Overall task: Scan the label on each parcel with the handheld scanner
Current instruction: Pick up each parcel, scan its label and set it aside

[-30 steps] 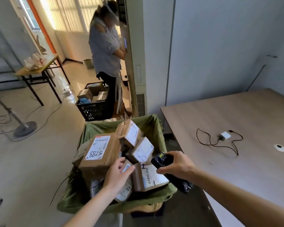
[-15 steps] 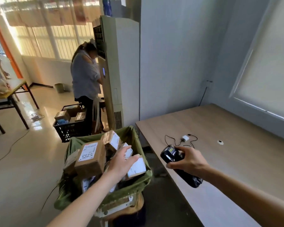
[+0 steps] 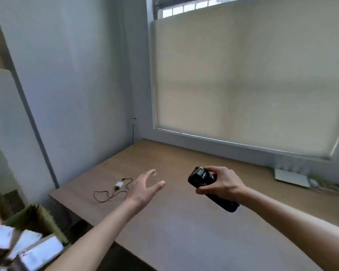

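The right hand (image 3: 221, 182) grips the black handheld scanner (image 3: 209, 187) above the wooden tabletop (image 3: 184, 222), fingers curled round its body and thumb along its near side; the scanner's small screen faces up at its far end, and its handle end sticks out below the wrist, toward the camera. The left hand (image 3: 145, 187) hovers over the tabletop to the left of the scanner, apart from it, fingers spread and relaxed, holding nothing. The parcels (image 3: 25, 249), brown boxes with white labels, lie blurred in the lower left corner inside a green-lined bin (image 3: 39, 214) that stands just beside the tabletop's near left corner, well apart from both hands. On the tabletop beyond the left hand lies a small white charger (image 3: 118, 185) with a thin dark cable (image 3: 106, 196) looped about it. At the far right, near the wall under the window blind (image 3: 243, 85), a flat white device (image 3: 292, 178) rests on the tabletop.
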